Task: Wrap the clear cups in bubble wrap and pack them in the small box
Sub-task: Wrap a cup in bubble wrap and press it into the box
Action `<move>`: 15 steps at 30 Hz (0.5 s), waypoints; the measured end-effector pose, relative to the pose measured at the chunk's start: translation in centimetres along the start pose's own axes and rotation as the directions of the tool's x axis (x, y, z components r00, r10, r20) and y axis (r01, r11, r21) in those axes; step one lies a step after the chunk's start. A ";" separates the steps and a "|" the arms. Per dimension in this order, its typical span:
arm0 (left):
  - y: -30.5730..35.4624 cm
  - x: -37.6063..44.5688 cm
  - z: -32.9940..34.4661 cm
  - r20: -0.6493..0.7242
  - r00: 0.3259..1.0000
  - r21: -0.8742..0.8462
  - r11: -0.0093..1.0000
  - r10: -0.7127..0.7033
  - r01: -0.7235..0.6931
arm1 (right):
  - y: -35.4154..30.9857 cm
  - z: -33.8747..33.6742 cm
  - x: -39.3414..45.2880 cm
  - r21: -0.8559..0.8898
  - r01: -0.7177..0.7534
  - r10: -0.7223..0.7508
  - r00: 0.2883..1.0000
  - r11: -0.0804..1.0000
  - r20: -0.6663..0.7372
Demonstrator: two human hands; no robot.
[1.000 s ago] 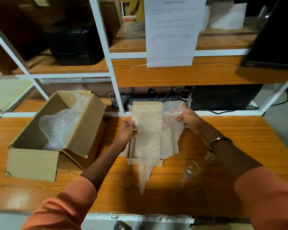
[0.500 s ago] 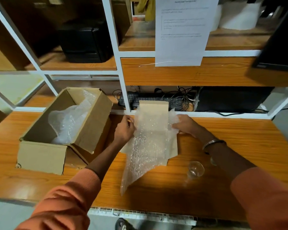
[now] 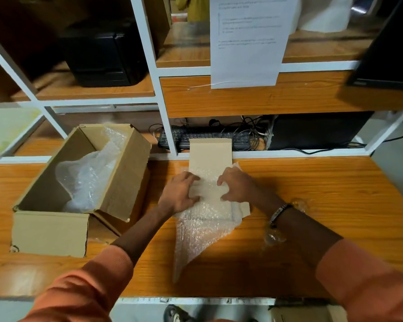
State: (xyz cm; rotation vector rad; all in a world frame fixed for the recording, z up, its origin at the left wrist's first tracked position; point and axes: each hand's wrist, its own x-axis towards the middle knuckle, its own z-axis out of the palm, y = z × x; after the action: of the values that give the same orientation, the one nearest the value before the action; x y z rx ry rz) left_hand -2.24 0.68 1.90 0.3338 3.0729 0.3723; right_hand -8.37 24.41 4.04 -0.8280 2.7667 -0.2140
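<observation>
A small cardboard box stands in the middle of the wooden table with its lid flap (image 3: 209, 154) raised at the back. A sheet of bubble wrap (image 3: 200, 238) is draped over the box and trails toward the front edge. My left hand (image 3: 179, 194) and my right hand (image 3: 236, 187) press down on the wrap over the box with spread fingertips. A clear cup (image 3: 273, 238) stands on the table to the right, partly hidden by my right forearm. Another clear glassy shape (image 3: 299, 204) sits just beyond my wrist.
A larger open cardboard box (image 3: 49, 231) holding more bubble wrap (image 3: 89, 177) stands at the left. Behind the table, a white-framed shelf holds a keyboard (image 3: 205, 135) with tangled cables, black computer cases and a hanging paper sheet (image 3: 249, 40).
The bubble wrap was held up above the small box and has been lowered onto it. Both hands moved down and closer together, from pinching the sheet's edges to pressing on it.
</observation>
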 end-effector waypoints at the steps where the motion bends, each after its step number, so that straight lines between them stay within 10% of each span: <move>1: 0.2 0.1 0.3 0.065 0.995 0.087 0.993 0.074 -0.080 | -0.5 0.5 0.1 -0.024 0.040 -0.038 0.997 0.999 0.070; 6: 0.4 -0.5 2.8 0.301 0.938 0.357 0.891 0.174 -0.279 | -1.6 3.4 -0.2 -0.282 0.169 -0.117 0.974 0.944 0.192; 15: 0.3 0.5 3.9 0.441 0.894 0.361 0.896 0.079 -0.258 | -1.7 5.6 -0.2 -0.359 0.098 -0.020 0.976 0.928 0.216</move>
State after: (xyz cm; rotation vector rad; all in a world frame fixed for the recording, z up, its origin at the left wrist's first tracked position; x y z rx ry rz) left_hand -2.48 1.97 -1.84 0.6121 2.6709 -0.3236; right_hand -5.79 22.76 -0.91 -0.9590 2.6168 0.3768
